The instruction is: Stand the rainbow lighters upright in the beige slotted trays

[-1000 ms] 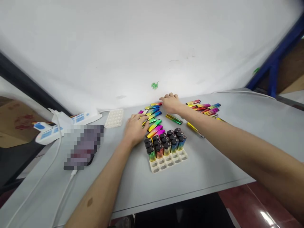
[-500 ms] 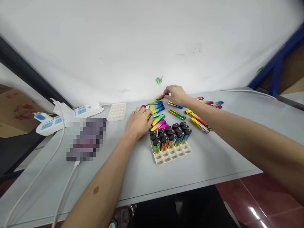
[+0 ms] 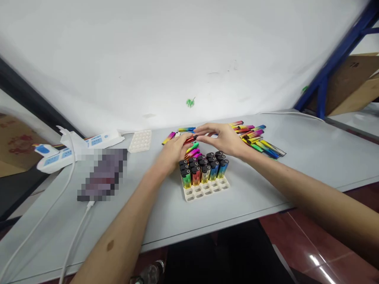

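A cream tray [image 3: 207, 190] near the table's front holds several upright rainbow lighters [image 3: 203, 169] with black caps; its front rows are empty holes. My left hand [image 3: 173, 152] rests just behind the tray's left side, fingers curled on a red lighter [image 3: 189, 139]. My right hand [image 3: 220, 138] hovers behind the tray, fingers stretched towards the left hand and touching the same red lighter. Loose rainbow lighters lie between the hands [image 3: 192, 150] and in a pile [image 3: 256, 136] to the right.
A second cream tray [image 3: 140, 141] lies at the back left. White power strips [image 3: 74, 148] and cables sit at the far left beside a blurred dark object [image 3: 102, 175]. A white wall stands close behind the grey table [image 3: 266, 185]. A blue frame [image 3: 331, 67] rises at right.
My right hand has come back from the far edge towards the left hand, bringing a red lighter with it. The left hand has shifted slightly to meet it. The camera has shifted.
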Available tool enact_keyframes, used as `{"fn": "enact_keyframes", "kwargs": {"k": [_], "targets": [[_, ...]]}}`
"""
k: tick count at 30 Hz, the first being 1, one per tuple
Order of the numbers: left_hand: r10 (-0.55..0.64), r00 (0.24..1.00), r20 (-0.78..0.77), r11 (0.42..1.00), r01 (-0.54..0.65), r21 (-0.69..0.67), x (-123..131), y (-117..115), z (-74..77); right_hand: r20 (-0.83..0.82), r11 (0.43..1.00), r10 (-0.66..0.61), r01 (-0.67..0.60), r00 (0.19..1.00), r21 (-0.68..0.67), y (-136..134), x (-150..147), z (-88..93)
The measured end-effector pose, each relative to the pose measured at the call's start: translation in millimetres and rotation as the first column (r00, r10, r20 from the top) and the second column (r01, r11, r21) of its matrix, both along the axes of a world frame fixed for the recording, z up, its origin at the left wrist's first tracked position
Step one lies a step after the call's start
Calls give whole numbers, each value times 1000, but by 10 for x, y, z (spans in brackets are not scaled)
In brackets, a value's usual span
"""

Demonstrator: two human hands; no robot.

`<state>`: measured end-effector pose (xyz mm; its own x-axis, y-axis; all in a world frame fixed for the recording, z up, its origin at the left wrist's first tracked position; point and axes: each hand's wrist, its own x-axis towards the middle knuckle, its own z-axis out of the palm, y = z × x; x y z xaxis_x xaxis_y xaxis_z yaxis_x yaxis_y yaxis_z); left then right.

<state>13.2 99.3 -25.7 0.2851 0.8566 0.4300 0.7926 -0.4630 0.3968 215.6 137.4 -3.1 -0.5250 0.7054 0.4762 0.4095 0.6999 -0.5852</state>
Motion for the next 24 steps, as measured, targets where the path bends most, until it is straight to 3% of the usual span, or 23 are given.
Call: {"fn": "enact_keyframes", "kwargs": {"k": [3, 7, 12, 17, 24], "targets": [[55, 998, 37, 996, -53, -68, 10, -19, 2, 130, 980, -169, 153, 977, 125, 52, 134, -57], [211, 976, 51, 975, -207, -81, -21, -35, 21, 320, 903, -380, 274, 868, 331, 131, 309, -239], [202, 952, 231, 979, -198, -40, -33, -94, 89, 434, 862, -478, 314, 763, 397, 150, 381, -420], [327, 814, 480, 943, -248, -222, 3, -49, 67, 449, 866, -486, 342, 750, 366, 86, 382, -477], [361, 579, 731, 918, -85, -387, -22, 30, 36, 432, 868, -479, 339, 764, 363, 68, 366, -526]]}}
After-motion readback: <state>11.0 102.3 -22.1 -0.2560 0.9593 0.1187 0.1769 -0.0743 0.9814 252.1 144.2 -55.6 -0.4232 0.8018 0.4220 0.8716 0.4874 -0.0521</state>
